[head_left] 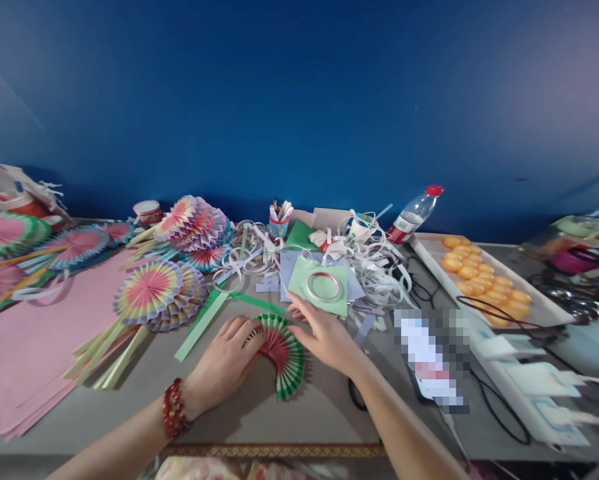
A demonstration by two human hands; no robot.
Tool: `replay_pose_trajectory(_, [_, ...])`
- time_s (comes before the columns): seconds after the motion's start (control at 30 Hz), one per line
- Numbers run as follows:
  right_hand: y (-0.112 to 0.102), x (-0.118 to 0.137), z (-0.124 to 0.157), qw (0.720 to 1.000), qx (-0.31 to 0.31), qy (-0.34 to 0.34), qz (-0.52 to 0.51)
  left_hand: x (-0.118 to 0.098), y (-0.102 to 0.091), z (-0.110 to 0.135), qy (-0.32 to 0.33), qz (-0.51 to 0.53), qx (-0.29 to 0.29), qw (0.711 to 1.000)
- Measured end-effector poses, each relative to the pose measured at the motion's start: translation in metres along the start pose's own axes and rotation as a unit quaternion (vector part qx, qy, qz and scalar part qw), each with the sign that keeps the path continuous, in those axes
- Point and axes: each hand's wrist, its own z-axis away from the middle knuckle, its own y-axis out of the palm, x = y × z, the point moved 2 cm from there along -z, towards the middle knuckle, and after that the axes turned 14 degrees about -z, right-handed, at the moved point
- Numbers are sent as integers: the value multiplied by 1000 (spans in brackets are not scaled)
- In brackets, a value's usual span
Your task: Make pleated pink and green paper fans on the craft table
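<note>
A pleated paper fan [290, 360], red-pink inside with a green edge, curves across the grey table in front of me. My left hand [229, 353] has its fingers closed over the fan's left end. Red beads circle that wrist. On the fan's upper right side is my right hand [326, 333], its fingers stretched apart and its thumb by the pleats; whether it touches them I cannot tell. Just beyond its fingertips a roll of tape [310, 287] lies flat on light green paper [340, 308]. A pale green paper strip [199, 330] lies beyond my left hand.
Finished paper fans [146, 293] and pink sheets [34, 360] cover the left side. White paper scraps [379, 267] pile up behind. To the right are a bottle [414, 217], a tray [554, 313] of orange-yellow rounded things, a phone [429, 367] and a power strip [524, 393] with cables.
</note>
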Motion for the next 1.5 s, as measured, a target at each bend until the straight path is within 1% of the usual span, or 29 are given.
replay_pose_trajectory(0.07, [3, 0, 1, 998, 12, 4, 65, 1, 3, 0, -16, 1, -4, 1000])
replay_pose_trajectory(0.1, [5, 0, 1, 997, 14, 8, 79, 2, 5, -1, -24, -1, -6, 1000])
replay_pose_trajectory(0.17, [7, -3, 1, 997, 14, 17, 70, 3, 7, -2, -44, -14, -7, 999])
replay_pose_trajectory(0.3, [9, -11, 0, 999, -8, 34, -31, 5, 9, -1, -78, -56, -2, 995])
replay_pose_trajectory(0.43, [11, -14, -2, 986, -31, 36, -159, 7, 11, 2, -101, -56, 4, 993])
replay_pose_trajectory(0.53, [14, -11, -4, 971, -56, 31, -232, 8, 14, 6, -128, -2, -6, 992])
replay_pose_trajectory(0.6, [15, -6, -5, 961, -67, 30, -267, 8, 15, 7, -153, 84, -27, 984])
replay_pose_trajectory(0.63, [15, -4, -5, 957, -74, 28, -280, 8, 15, 8, -166, 141, -37, 975])
replay_pose_trajectory(0.67, [15, -1, -5, 953, -82, 23, -290, 8, 15, 8, -180, 205, -48, 961])
replay_pose_trajectory(0.7, [15, 1, -5, 950, -94, 15, -297, 7, 14, 7, -195, 272, -59, 940])
replay_pose_trajectory(0.77, [14, 5, -5, 945, -113, -6, -305, 5, 12, 4, -225, 393, -78, 888])
replay_pose_trajectory(0.87, [13, 10, -4, 939, -132, -27, -317, 3, 8, -5, -259, 519, -98, 809])
replay_pose_trajectory(1.03, [7, 15, 1, 938, -161, -66, -299, -2, 3, -25, -256, 670, -65, 694])
replay_pose_trajectory(1.13, [2, 17, 4, 944, -177, -95, -260, -6, -2, -34, -279, 734, -46, 617])
replay_pose_trajectory(1.2, [0, 18, 5, 949, -188, -110, -228, -10, -4, -37, -289, 769, -15, 570])
replay_pose_trajectory(1.23, [-1, 19, 5, 952, -192, -116, -211, -12, -4, -38, -286, 782, 6, 553])
replay_pose_trajectory(1.27, [-2, 19, 5, 954, -194, -124, -193, -13, -4, -39, -280, 792, 27, 542])
replay_pose_trajectory(1.3, [-2, 20, 5, 956, -195, -132, -175, -15, -3, -40, -274, 796, 44, 538])
replay_pose_trajectory(1.33, [-2, 21, 5, 958, -195, -141, -157, -16, -3, -40, -270, 795, 55, 540])
replay_pose_trajectory(1.43, [-3, 23, 5, 962, -190, -163, -106, -16, 0, -40, -275, 775, 54, 566])
replay_pose_trajectory(1.5, [-3, 23, 5, 964, -191, -167, -84, -17, 2, -41, -263, 768, 48, 582])
